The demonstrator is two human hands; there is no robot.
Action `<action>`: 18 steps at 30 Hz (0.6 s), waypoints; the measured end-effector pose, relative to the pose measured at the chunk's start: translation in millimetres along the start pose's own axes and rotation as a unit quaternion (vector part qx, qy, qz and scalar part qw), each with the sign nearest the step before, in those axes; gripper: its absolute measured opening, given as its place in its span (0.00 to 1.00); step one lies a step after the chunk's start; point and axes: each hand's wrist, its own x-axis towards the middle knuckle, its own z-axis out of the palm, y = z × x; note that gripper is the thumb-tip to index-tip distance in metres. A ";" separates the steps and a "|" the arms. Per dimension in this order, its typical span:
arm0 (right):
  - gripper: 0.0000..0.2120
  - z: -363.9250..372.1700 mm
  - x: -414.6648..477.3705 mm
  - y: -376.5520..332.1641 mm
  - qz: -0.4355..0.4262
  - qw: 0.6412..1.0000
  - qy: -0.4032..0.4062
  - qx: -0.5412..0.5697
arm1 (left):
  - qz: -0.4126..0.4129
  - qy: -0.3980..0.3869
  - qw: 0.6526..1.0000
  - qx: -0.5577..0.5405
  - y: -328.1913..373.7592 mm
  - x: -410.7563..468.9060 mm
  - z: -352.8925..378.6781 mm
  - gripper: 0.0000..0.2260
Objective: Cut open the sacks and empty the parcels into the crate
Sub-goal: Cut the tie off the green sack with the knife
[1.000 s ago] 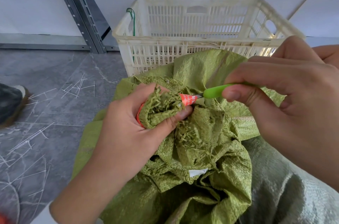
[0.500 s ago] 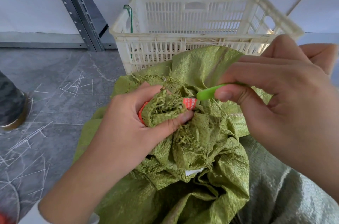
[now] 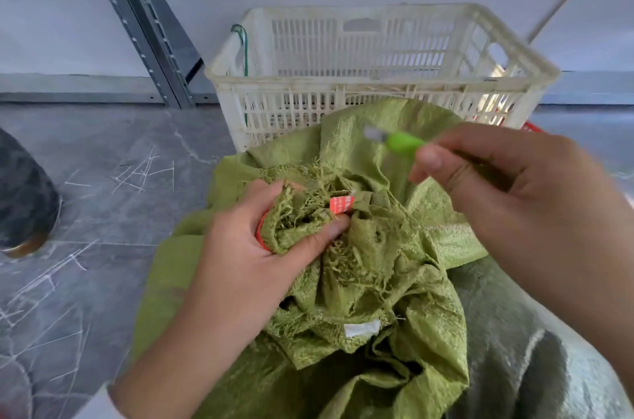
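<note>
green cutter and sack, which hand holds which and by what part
The right hand pinches the small green-handled plastic cutter by its handle; the left hand grips the green woven sack by its bunched, frayed neck.

Green sack (image 3: 377, 281): coarse woven plastic, frayed. Crate (image 3: 377, 82): matt slatted plastic. Knife handle (image 3: 403, 142): glossy plastic.

Cutter (image 3: 401, 141) blade motion-blurred; green sack (image 3: 394, 284) contents hidden.

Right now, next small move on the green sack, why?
Probably lower the green cutter in the right hand onto the red tie: the blade hovers clear of it, while the left hand grips the bunched neck of the green sack with the tie on it.
</note>
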 end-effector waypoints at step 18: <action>0.08 7.5 -1.2 17.4 0.136 0.971 -0.056 0.190 | 0.075 -0.168 0.973 -0.137 -5.2 6.2 -5.9 0.24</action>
